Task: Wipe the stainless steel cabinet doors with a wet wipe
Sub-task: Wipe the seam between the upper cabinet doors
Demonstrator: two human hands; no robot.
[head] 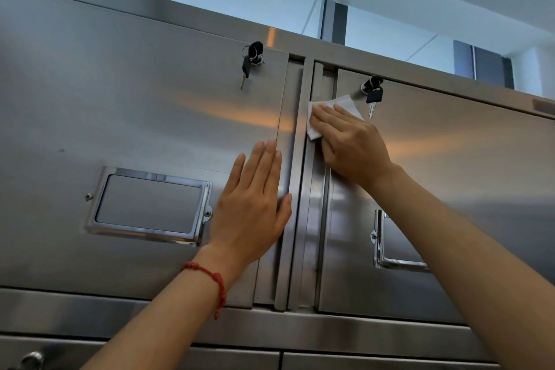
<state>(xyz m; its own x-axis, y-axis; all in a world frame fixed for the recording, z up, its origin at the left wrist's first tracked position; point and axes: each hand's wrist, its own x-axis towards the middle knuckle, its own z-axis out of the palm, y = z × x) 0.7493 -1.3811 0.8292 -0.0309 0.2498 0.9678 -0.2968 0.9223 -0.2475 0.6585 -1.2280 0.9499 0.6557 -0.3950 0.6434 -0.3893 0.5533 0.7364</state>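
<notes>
Two stainless steel cabinet doors fill the view, the left door [135,117] and the right door [450,165], split by a vertical steel strip [300,189]. My right hand [351,144] presses a white wet wipe [345,105] flat against the upper left edge of the right door, beside the strip, with its fingers straight over the wipe. Flat on the right edge of the left door lies my left hand [255,204], fingers straight and together, holding nothing. A red bracelet sits on that wrist.
A bunch of keys [252,60] hangs from the left door's lock and a black key [372,96] from the right door's lock, just right of the wipe. Chrome label frames [150,204] [393,252] are mounted on both doors. Lower doors [240,359] show at the bottom.
</notes>
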